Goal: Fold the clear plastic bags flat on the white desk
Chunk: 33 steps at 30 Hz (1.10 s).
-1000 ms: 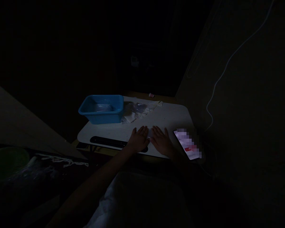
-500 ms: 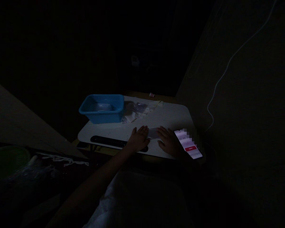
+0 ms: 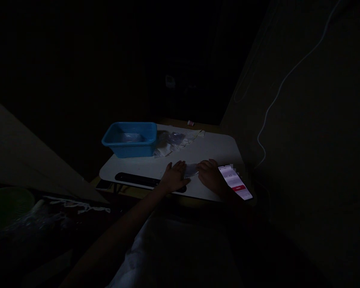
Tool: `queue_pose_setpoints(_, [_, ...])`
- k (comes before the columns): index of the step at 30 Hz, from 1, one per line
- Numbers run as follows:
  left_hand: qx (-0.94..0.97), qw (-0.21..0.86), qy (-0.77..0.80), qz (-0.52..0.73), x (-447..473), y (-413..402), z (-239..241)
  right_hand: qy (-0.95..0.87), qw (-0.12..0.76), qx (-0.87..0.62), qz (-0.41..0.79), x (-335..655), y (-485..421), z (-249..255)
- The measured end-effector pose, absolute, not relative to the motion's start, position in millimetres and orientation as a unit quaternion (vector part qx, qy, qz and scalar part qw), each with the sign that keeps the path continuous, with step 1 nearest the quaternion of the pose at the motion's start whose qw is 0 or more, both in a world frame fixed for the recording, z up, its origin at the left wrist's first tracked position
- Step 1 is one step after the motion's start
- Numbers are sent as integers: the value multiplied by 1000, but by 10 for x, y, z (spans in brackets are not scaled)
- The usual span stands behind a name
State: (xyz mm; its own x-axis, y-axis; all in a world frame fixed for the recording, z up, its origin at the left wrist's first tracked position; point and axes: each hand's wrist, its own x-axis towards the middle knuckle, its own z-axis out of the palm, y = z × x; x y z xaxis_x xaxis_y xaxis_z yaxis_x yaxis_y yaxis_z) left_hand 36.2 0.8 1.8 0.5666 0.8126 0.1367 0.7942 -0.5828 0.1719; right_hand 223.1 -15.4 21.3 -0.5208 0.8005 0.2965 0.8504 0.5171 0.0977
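The scene is very dark. My left hand (image 3: 174,176) lies flat on the small white table (image 3: 210,150), fingers stretched out, pressing the left end of a small clear plastic piece (image 3: 191,170). To its right, my right hand (image 3: 211,175) has its fingers curled and pinches the right end of that same piece. A lit phone (image 3: 235,182) lies on the table just right of my right hand.
A blue plastic tub (image 3: 130,138) stands at the table's back left, with crumpled clear plastic bags and pale scraps (image 3: 174,141) beside it. A dark slot (image 3: 135,179) runs along the table's near edge. A white cable (image 3: 270,108) hangs on the right wall.
My right hand went from lying flat beside the left to curling its fingers and pinching the plastic piece's right end. The left hand stayed flat.
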Motion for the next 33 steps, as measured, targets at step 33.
queue_pose_setpoints(33, [799,94,478,353,252,133,-73,-679,344,-574,302,2210,347,-44])
